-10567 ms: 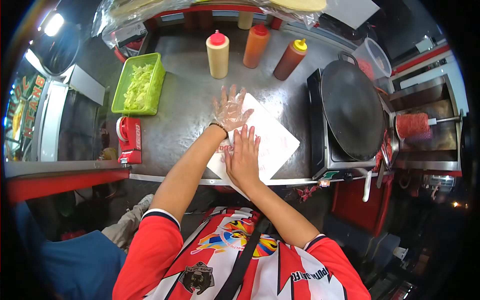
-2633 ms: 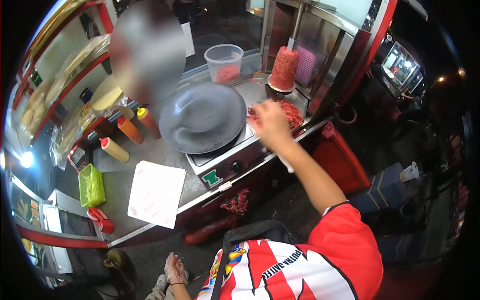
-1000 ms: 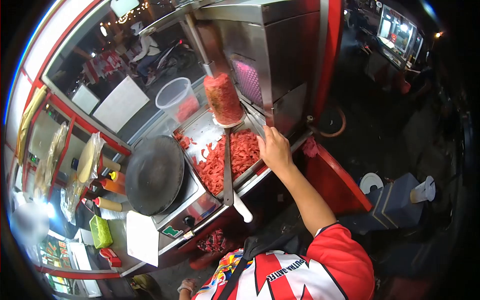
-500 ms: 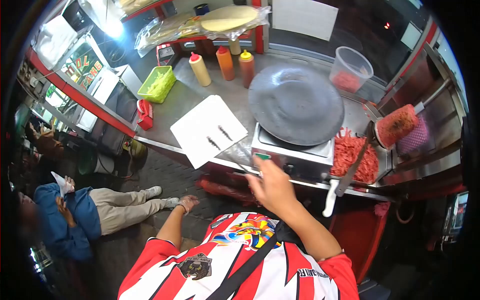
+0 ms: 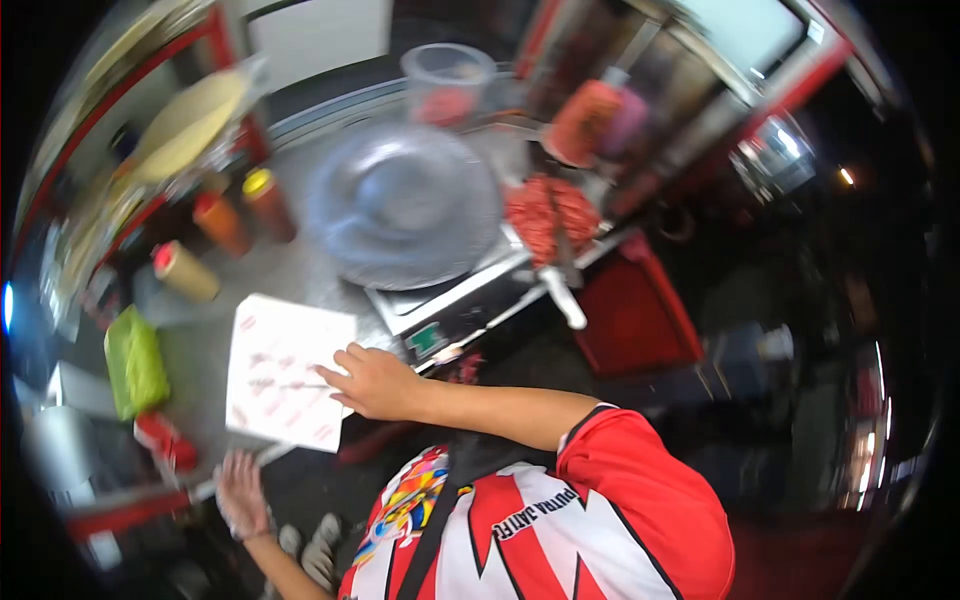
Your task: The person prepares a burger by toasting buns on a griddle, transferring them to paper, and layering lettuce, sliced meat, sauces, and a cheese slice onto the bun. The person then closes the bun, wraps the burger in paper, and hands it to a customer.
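A square of white paper (image 5: 285,375) with blurred reddish marks lies over the front edge of the steel counter. My right hand (image 5: 375,383) is at its right edge, bare, with the fingers bent over the paper and seemingly pinching it; blur hides the exact grip. Below the paper's lower left corner is my left hand (image 5: 243,495), in a clear plastic glove, fingers stretched out and holding nothing. A round dark griddle (image 5: 405,205) sits on a stove (image 5: 450,305) beyond my right hand.
Sauce bottles (image 5: 220,222) stand behind the paper. At the left are a green basket (image 5: 137,365) and a red object (image 5: 165,442). Shredded red meat (image 5: 550,215) lies right of the griddle, under a white-handled knife (image 5: 563,298). A meat spit (image 5: 583,122) stands behind.
My view has swung right. My left hand has come up to the counter edge, and my right hand has moved onto the paper. The thin tool near my right fingers no longer shows clearly.
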Demonstrator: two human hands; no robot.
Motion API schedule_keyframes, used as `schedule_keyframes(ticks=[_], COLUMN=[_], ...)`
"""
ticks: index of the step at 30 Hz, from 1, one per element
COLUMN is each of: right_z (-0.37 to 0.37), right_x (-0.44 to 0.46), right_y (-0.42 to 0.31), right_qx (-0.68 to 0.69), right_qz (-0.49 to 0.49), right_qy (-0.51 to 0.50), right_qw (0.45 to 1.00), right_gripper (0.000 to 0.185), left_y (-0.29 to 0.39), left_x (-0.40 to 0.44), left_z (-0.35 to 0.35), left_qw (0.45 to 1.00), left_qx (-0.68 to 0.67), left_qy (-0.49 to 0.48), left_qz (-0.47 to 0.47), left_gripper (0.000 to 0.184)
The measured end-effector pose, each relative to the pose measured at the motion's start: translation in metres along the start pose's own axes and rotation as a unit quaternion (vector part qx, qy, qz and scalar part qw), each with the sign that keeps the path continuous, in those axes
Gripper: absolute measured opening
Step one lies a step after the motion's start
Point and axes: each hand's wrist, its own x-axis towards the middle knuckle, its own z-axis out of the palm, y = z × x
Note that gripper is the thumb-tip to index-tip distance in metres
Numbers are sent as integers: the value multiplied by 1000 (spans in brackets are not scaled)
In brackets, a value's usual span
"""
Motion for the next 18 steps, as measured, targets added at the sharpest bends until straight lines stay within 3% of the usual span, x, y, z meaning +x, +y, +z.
schedule_keyframes(ticks=[2, 4, 6, 8, 12, 15, 18], right_z=[-60, -127, -192, -251, -324, -357, -379], right_x=[-23, -53, -103, -156, -287, -338, -363], right_y=[13, 47, 83, 132, 248, 331, 411], right_qx=[-48, -94, -183, -257, -325, -365, -387], right_qz=[28, 72, 221, 297, 471, 504, 464], right_qy=[81, 200, 312, 351, 265, 183, 138], right_qw=[995, 973, 906, 850, 776, 761, 784], right_gripper=[43, 29, 22, 15, 20, 27, 35], left_y=[14, 14, 9, 10, 16, 7, -20], left_x=[22, 40, 61, 70, 82, 55, 1], left_z=[5, 15, 19, 25, 18, 20, 64], left_qw=[999, 996, 998, 998, 994, 986, 970], left_qx=[4, 8, 18, 37, 70, 89, 145], left_qy=[24, 45, 20, 28, 78, 107, 146], left_qz=[-44, -74, -60, -43, 22, 96, 131], left_gripper=[91, 97, 99, 99, 85, 67, 60])
